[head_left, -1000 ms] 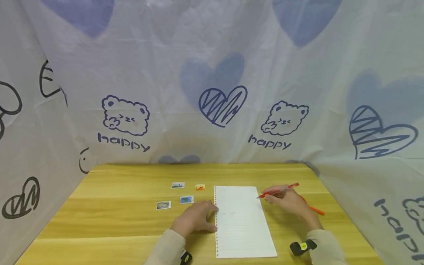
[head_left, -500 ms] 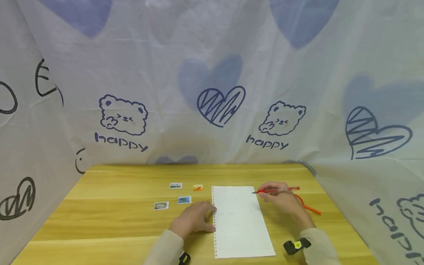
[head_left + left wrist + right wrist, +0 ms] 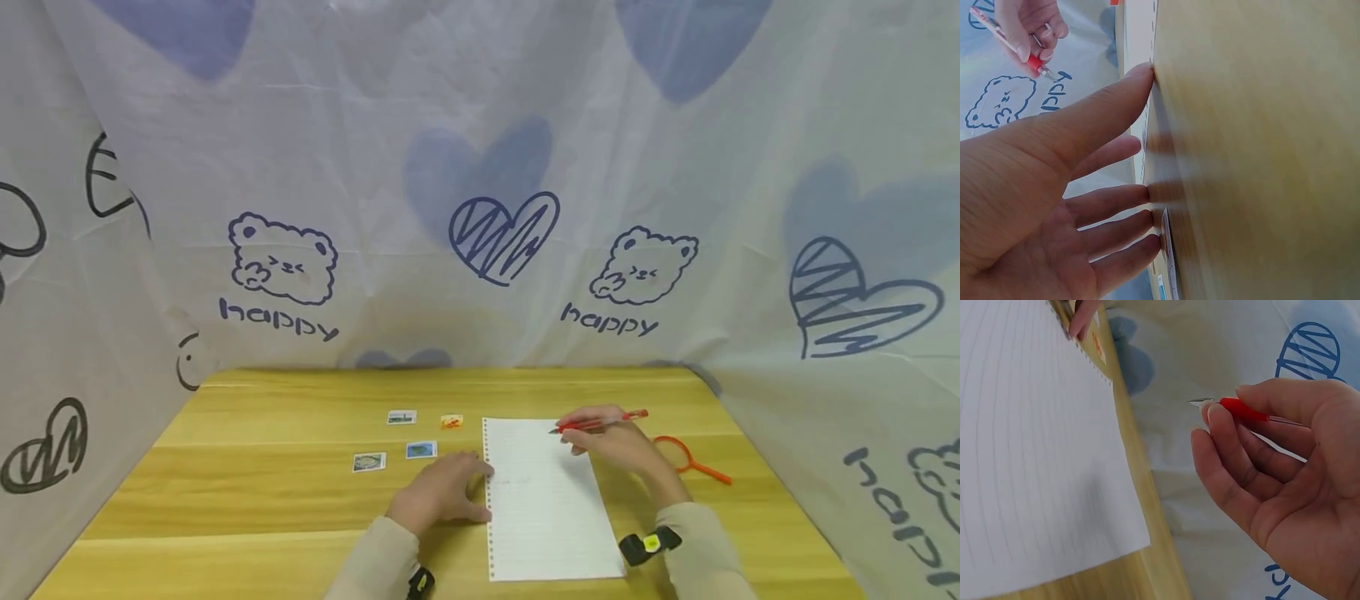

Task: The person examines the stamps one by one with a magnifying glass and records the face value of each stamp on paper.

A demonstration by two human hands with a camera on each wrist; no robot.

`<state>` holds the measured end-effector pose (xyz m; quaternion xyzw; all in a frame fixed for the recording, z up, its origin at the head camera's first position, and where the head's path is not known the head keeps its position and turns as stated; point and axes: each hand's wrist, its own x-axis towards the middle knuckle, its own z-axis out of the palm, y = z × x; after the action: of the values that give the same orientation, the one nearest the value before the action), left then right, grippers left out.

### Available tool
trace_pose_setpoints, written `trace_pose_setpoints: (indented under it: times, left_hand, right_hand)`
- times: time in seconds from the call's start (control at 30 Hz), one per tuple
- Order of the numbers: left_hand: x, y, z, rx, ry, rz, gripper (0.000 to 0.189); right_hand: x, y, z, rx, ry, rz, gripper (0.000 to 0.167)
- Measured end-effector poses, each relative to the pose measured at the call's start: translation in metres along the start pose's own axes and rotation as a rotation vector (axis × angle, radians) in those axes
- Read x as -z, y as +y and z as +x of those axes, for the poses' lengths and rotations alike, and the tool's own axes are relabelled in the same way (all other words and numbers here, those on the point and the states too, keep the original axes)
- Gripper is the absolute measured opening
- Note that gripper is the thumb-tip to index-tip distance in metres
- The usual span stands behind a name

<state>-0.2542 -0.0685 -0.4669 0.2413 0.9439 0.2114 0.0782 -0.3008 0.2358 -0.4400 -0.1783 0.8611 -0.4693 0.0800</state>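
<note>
A red pen is pinched between the thumb and fingers of my right hand, its tip pointing left. In the right wrist view the pen's red grip and metal tip show above the lined sheet. That loose-leaf paper, with holes down its left edge, lies on the table under the right hand. My left hand rests at the sheet's left edge, thumb and fingers spread. Seen from the left wrist, the fingers are extended, with the thumb's tip right at the paper's edge.
Several small stamps lie left of the paper, among them a blue one and an orange one. An orange magnifying glass lies to the right, partly behind the right arm. A printed cloth hangs behind the wooden table.
My right hand has moved left with the pen, from the sheet's right edge to over its upper part. More of the magnifying glass shows. The left hand stays at the paper's edge.
</note>
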Motion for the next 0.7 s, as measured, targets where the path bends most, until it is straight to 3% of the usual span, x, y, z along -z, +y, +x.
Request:
trace_pose_setpoints:
  times: [0.27, 0.5, 0.7]
  left_hand:
    - [-0.002, -0.001, 0.002, 0.012, 0.001, 0.009, 0.064]
    - [-0.002, 0.0, 0.001, 0.014, 0.002, 0.006, 0.064]
    - [-0.001, 0.001, 0.0, 0.016, -0.005, 0.0, 0.065]
  right_hand:
    - [-0.006, -0.005, -0.001, -0.022, -0.033, 0.107, 0.034]
    - [-0.013, -0.005, 0.0, -0.089, 0.054, 0.082, 0.027]
    - [-0.018, -0.004, 0.0, -0.091, 0.06, 0.087, 0.028]
